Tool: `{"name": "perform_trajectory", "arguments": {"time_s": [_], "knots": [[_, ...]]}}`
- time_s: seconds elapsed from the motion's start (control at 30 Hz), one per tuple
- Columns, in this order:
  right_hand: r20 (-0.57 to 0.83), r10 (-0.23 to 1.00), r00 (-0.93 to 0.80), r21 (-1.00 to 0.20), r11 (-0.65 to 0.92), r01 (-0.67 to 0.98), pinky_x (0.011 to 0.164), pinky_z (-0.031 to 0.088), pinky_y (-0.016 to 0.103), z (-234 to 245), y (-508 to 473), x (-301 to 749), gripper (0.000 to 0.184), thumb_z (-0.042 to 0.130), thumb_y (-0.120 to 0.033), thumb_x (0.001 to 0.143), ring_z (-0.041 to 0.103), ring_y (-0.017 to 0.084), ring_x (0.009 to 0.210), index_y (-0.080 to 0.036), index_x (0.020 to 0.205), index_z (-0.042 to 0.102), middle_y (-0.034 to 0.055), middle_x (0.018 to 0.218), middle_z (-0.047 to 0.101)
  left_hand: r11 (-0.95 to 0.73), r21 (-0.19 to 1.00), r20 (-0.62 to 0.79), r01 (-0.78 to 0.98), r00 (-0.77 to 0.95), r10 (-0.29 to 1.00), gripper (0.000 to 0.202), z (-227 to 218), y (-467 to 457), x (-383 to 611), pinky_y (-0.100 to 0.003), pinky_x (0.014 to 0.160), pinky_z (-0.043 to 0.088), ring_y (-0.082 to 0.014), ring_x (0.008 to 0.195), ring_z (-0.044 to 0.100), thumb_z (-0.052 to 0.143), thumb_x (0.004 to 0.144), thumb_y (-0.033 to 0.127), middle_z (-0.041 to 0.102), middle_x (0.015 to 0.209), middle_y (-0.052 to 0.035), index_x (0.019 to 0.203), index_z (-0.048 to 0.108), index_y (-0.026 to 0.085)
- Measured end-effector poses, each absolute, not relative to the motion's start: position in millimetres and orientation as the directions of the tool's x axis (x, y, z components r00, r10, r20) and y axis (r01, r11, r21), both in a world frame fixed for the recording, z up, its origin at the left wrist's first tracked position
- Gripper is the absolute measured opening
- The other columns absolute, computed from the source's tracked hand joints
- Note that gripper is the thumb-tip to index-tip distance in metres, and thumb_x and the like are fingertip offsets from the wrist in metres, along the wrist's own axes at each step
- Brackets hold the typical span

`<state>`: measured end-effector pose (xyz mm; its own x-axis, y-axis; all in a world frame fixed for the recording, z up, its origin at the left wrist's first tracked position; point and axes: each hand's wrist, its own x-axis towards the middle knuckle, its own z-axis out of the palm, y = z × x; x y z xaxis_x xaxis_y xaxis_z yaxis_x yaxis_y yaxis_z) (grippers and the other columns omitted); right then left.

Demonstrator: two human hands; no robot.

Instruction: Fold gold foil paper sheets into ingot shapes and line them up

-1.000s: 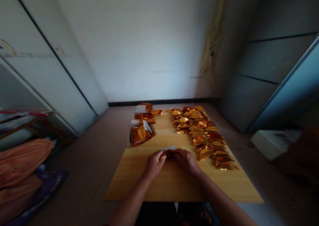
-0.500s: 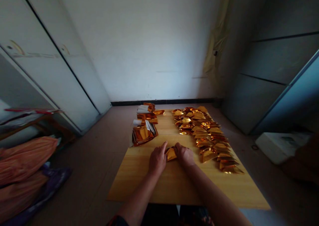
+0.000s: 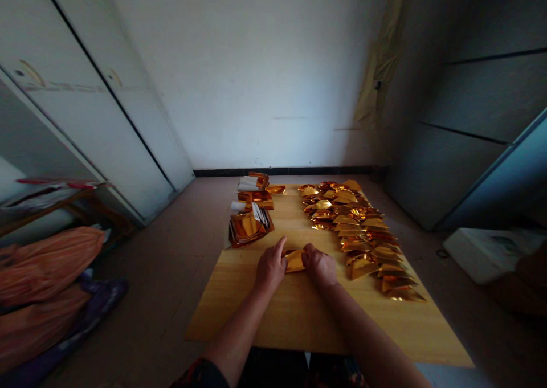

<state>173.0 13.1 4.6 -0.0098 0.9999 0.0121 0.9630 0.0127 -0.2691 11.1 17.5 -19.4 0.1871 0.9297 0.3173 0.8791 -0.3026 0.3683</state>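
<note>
Between my two hands is a folded piece of gold foil paper (image 3: 294,261), low over the wooden table (image 3: 273,314). My left hand (image 3: 270,267) grips its left end, the thumb side towards the paper. The right end is pinched by my right hand (image 3: 319,265), fingers curled in. Parts of the paper are hidden behind my fingers. To the right lie rows of folded gold foil pieces (image 3: 363,267), peaked and overlapping. Stacks of flat gold foil sheets (image 3: 248,227) sit at the table's left far side, some with white undersides showing.
A white wall (image 3: 265,80) rises behind the table. Pale cabinets (image 3: 106,103) stand on the left and a grey cabinet (image 3: 470,103) on the right. Orange plastic bags (image 3: 55,262) lie at left; a white box (image 3: 478,254) is on the floor at right.
The gold foil paper between my hands now looks flatter and wider, its peaked front less marked. My right hand is slightly farther from my left. The whole view has shifted a little.
</note>
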Motion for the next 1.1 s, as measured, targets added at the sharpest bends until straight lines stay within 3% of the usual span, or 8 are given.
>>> {"name": "perform_trajectory", "arguments": {"time_s": [0.3,0.57,0.83,1.0,1.1], "knots": [[0.004,1.0,0.024,-0.217,-0.023,0.976,0.06,0.041,0.024,2.2,19.2,168.8,0.026,0.037,-0.035,0.094,0.067,0.019,0.074,-0.02,0.094,0.059,0.0095,0.084,0.071,-0.273,0.409,0.292,0.871,0.158,0.943,0.062,-17.6,15.8,11.6,-0.029,0.084,0.047,-0.0169,0.089,0.058,0.048,0.079,0.008,0.063,0.096,-0.0047,0.138,0.036,0.023],[0.006,0.999,0.035,-0.247,-0.032,0.969,0.061,0.041,0.025,-0.1,19.8,168.8,0.026,0.036,-0.036,0.094,0.067,0.019,0.072,-0.022,0.093,0.058,0.0061,0.081,0.071,-0.276,0.352,0.306,0.894,0.169,0.937,0.06,-19.5,15.8,12.1,-0.03,0.086,0.047,-0.018,0.094,0.057,0.048,0.08,0.009,0.062,0.098,-0.0053,0.137,0.035,0.022],[-0.079,0.995,0.059,-0.278,-0.079,0.957,0.063,0.041,0.026,13.4,23.3,169.0,0.025,0.039,-0.037,0.093,0.067,0.02,0.077,-0.021,0.095,0.058,0.0078,0.084,0.071,-0.284,0.277,0.32,0.918,0.191,0.928,0.057,-16.7,13.8,13.0,-0.032,0.084,0.047,-0.0188,0.091,0.055,0.046,0.081,0.007,0.061,0.096,-0.0069,0.136,0.038,0.02],[-0.095,0.992,0.08,-0.266,-0.102,0.958,0.063,0.042,0.027,16.8,24.6,167.2,0.025,0.039,-0.037,0.093,0.068,0.021,0.079,-0.021,0.096,0.058,0.0102,0.086,0.071,-0.293,0.262,0.278,0.919,0.219,0.935,0.034,-10.6,12.2,13.4,-0.03,0.085,0.046,-0.0189,0.097,0.053,0.049,0.08,0.009,0.058,0.103,-0.0067,0.108,0.062,0.023],[-0.09,0.991,0.095,-0.244,-0.114,0.963,0.063,0.043,0.028,14.9,25.6,165.9,0.026,0.04,-0.04,0.093,0.068,0.022,0.079,-0.021,0.097,0.058,0.0115,0.087,0.07,-0.299,0.248,0.279,0.921,0.228,0.933,0.026,-9.0,11.5,13.6,-0.032,0.088,0.044,-0.0206,0.103,0.052,0.05,0.082,0.011,0.056,0.114,-0.0076,0.095,0.067,0.023]]}}
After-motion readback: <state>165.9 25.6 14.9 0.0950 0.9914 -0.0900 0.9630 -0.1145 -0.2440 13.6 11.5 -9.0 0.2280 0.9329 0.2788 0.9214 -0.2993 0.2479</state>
